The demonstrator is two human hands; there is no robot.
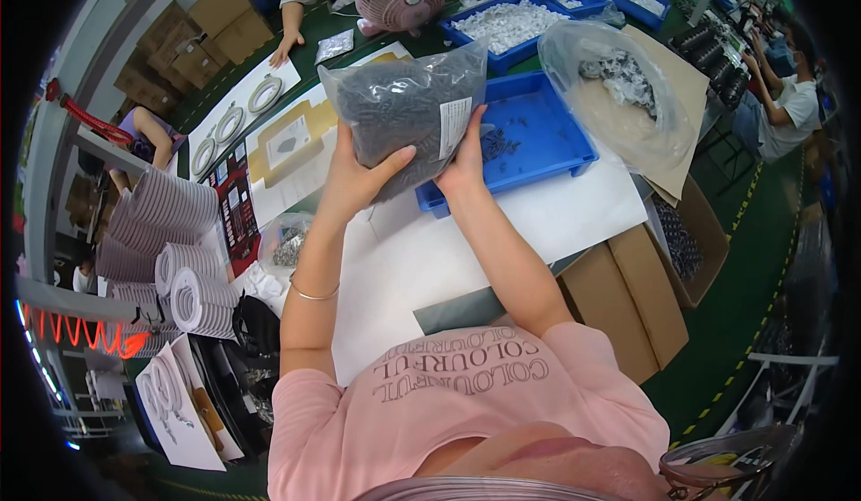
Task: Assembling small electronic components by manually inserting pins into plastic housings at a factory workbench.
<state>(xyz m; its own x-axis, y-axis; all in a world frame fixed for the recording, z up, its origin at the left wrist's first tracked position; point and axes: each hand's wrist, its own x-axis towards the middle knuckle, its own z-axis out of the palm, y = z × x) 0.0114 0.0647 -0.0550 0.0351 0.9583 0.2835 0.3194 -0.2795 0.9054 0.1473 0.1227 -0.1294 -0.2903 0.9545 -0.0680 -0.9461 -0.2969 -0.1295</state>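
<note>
Above the counter (386,268), a bag (417,84) gripped between left hand (360,175) and right hand (465,158).
The left thumb lies across its front, the right hand cups the labelled end; most fingers are hidden behind. Dark contents (386,111) blur together under shiny plastic, and the bag hides part of the blue tray (552,115). Both forearms (309,259) reach forward.

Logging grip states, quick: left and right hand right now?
Left hand: holding the clear plastic bag of small dark parts, thumb on its front.
Right hand: holding the same bag at its right side.
</note>
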